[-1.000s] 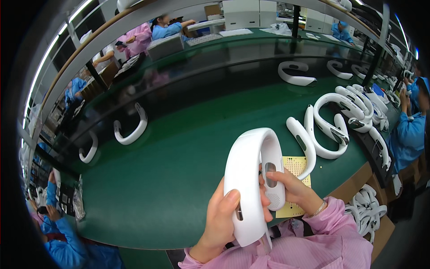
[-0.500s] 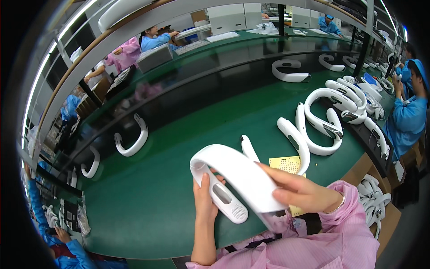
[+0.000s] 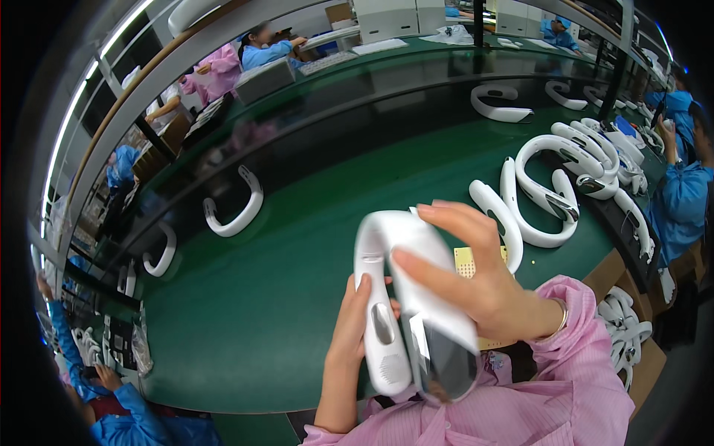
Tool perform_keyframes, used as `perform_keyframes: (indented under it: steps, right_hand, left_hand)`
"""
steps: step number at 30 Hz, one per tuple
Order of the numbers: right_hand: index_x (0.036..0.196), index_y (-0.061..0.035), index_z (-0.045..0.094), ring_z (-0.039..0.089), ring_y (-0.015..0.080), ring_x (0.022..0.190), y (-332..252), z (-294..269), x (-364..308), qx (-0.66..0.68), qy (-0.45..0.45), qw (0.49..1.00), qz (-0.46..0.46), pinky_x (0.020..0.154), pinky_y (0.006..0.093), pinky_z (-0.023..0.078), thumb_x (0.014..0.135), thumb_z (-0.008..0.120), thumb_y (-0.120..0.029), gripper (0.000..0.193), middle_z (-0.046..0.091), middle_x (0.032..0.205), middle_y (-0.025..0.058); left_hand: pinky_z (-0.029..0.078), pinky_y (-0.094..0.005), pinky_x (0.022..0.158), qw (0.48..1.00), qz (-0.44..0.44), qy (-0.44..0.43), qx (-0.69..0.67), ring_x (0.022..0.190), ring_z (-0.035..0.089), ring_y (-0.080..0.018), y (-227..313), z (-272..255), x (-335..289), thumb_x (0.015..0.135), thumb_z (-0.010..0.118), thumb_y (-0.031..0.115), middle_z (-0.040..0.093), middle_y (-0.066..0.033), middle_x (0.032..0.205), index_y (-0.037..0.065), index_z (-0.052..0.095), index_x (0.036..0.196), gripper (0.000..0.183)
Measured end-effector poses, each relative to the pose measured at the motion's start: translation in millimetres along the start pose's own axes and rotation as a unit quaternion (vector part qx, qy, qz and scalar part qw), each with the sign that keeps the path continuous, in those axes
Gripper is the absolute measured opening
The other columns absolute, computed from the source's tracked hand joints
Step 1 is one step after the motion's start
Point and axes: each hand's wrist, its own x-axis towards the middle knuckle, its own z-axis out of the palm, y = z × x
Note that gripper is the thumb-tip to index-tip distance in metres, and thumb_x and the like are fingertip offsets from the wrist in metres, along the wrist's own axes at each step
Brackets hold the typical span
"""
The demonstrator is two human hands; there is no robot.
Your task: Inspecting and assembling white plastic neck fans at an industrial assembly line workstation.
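Note:
A white U-shaped neckband device is held up in front of me, blurred by motion. My left hand wraps around its left arm, which has an oval grey recess and a dotted patch near the tip. Across the other arm lies my right hand, gripping it from the right with thumb and fingers. A glossy dark panel covers that arm's end. Partly hidden behind my right hand, a yellow perforated card lies on the green table.
Several similar white neckbands are clustered at the right. Two more lie at the left, and others stand along the back. A cardboard box with white parts sits at lower right. Co-workers in blue are on both sides.
The neckband has turned so its dark glossy end panel now shows. My right hand has shifted up the band with its fingers lifted higher. The view has moved slightly.

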Motion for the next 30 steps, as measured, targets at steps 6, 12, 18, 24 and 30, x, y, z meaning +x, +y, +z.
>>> perform_keyframes:
  steps: [6,12,18,24,30]
  right_hand:
    - [0.099,-0.0020,0.052,0.055,0.0237,0.092,60.5,-5.0,-33.0,0.263,0.029,0.962,0.075,0.087,0.0406,0.043,0.068,0.060,0.002,0.032,0.054,0.097,0.0096]
    - [0.096,-0.0027,0.050,0.052,0.0180,0.088,47.2,-10.5,-36.2,0.325,0.104,0.917,0.208,0.077,0.0296,0.044,0.063,0.055,0.006,0.034,0.051,0.093,0.0081]
    - [0.114,-0.0034,0.043,0.051,0.0110,0.080,51.8,-7.1,-30.9,0.447,0.016,0.798,0.405,0.070,0.0257,0.045,0.090,0.053,-0.041,0.046,0.051,0.088,0.0039]
    - [0.113,-0.0041,0.044,0.056,0.0135,0.073,55.2,-0.4,-13.1,0.587,-0.001,0.632,0.506,0.066,0.0286,0.050,0.097,0.028,-0.046,0.048,0.055,0.083,0.0054]
    - [0.108,-0.0028,0.039,0.050,0.0082,0.073,69.4,17.9,-9.7,0.572,-0.021,0.640,0.513,0.063,0.0227,0.045,0.089,0.059,-0.035,0.042,0.048,0.084,0.0039]
  left_hand:
    - [0.055,-0.0312,0.054,0.979,0.150,-0.124,0.068,0.074,0.064,-0.0323,38.9,0.6,-56.3,0.091,0.050,0.030,0.027,-0.0203,0.140,0.009,0.039,0.128,0.044]
    - [0.055,-0.0349,0.052,0.919,0.271,-0.106,0.267,0.070,0.063,-0.0363,52.0,4.0,-62.0,0.065,0.079,0.026,0.041,-0.0216,0.128,0.002,0.046,0.116,0.066]
    - [0.045,-0.0310,0.072,0.887,0.325,0.030,0.326,0.083,0.057,-0.0181,59.0,16.1,-47.3,0.078,0.059,0.056,0.056,-0.0085,0.091,-0.004,0.050,0.110,0.069]
    - [0.040,-0.0289,0.055,0.960,0.225,0.105,0.129,0.055,0.047,-0.0136,56.4,26.0,-14.4,0.092,0.033,0.056,0.049,-0.0046,0.061,0.001,0.052,0.093,0.059]
    - [0.043,-0.0236,0.050,0.971,0.170,0.126,0.116,0.052,0.048,-0.0102,57.9,13.6,0.9,0.092,0.034,0.058,0.050,-0.0037,0.062,0.001,0.053,0.092,0.059]
